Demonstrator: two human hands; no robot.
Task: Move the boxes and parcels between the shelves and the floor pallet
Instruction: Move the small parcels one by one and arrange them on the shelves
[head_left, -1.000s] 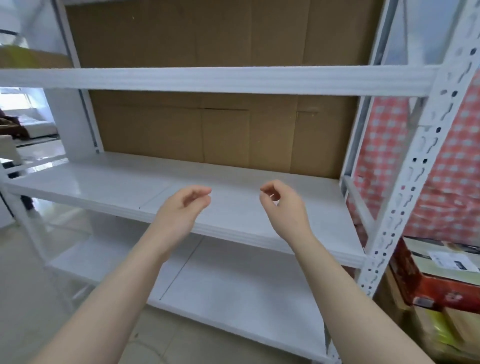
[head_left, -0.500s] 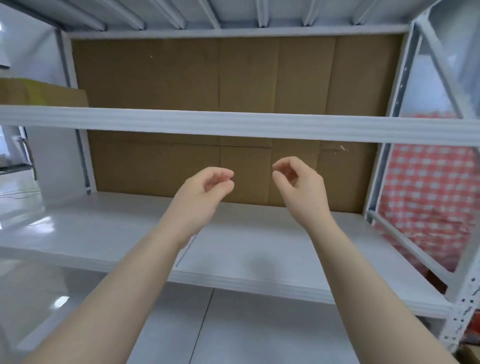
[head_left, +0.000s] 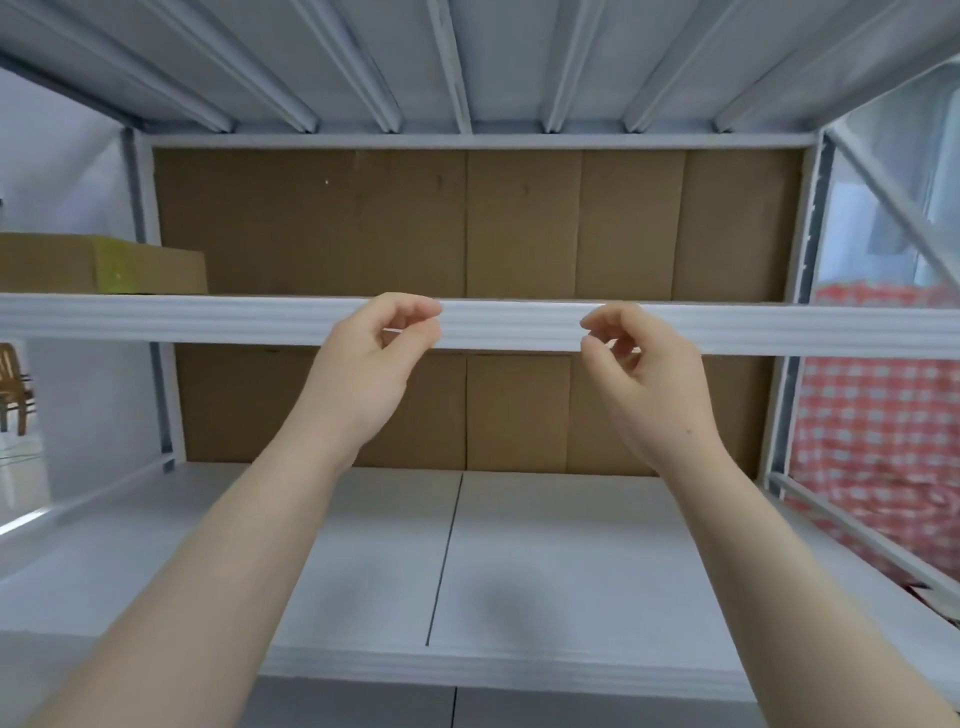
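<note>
Two bare forearms reach up from the near edge over the white lower shelf (head_left: 545, 561), whose board is split by a dark seam running near to far. A soft shadow lies on this board to the right of the seam.

Farther in, the left hand (head_left: 371, 366) and the right hand (head_left: 652, 387) are raised side by side but well apart, both in front of the white front beam of the upper shelf (head_left: 208, 322). The grip of each hand is slack: the fingers are loosely curled toward the thumb, with a small gap between them, and hold nothing. Whether either hand touches the beam cannot be told.

On the upper shelf at the far left sits a cardboard box (head_left: 57, 265) with a band of yellow-green tape (head_left: 117, 267) across it; its base is hidden behind the beam. It is well to the left of both hands.

Behind both shelves stands a brown cardboard backing (head_left: 519, 228) made of several panels. Above, the ribbed grey underside of the top shelf (head_left: 363, 57) spans the rack. Beyond the right upright hangs a red-and-white checked cloth (head_left: 878, 415), and at the far left edge part of a wooden chair (head_left: 13, 384) shows.
</note>
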